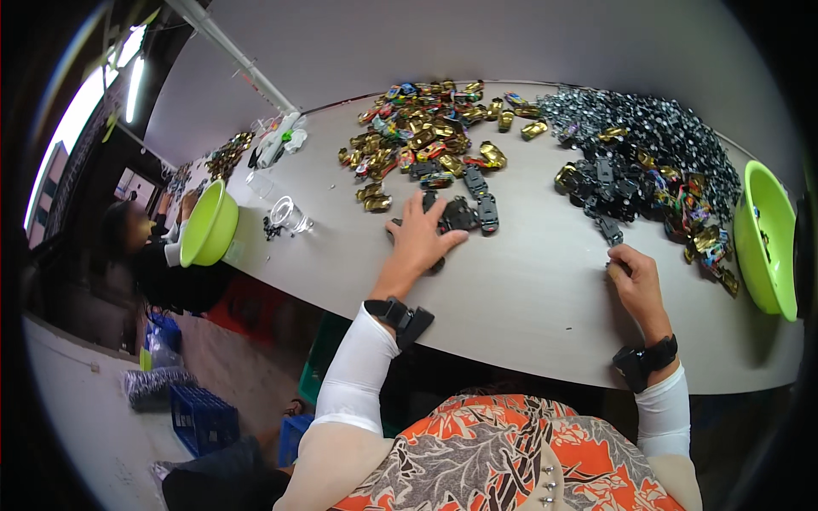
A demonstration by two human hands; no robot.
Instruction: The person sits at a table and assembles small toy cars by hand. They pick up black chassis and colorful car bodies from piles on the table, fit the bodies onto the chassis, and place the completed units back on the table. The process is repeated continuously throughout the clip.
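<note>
Right basin: lime-green plastic (777, 277), right edge of the frame, a few small pieces inside.
Left basin: lime-green plastic (211, 228), left of the frame; contents cannot be made out.
Cup: clear, see-through (292, 215), left of center, beside small black bits (272, 228).
Toy car bodies: shiny gold and multicolored (422, 132), heaped at upper center.
Small parts: glossy, dark, loose heap (652, 123), upper right.
Black toy car chassis: matte, blocky, clustered (460, 215) at center under and beside the left hand; more lie at right.
Left hand (417, 236): palm down, fingers spread apart over the cluster.
Right hand (636, 279): right of center, fingers curled together below a chassis (609, 230); cannot tell whether they grip anything.
</note>
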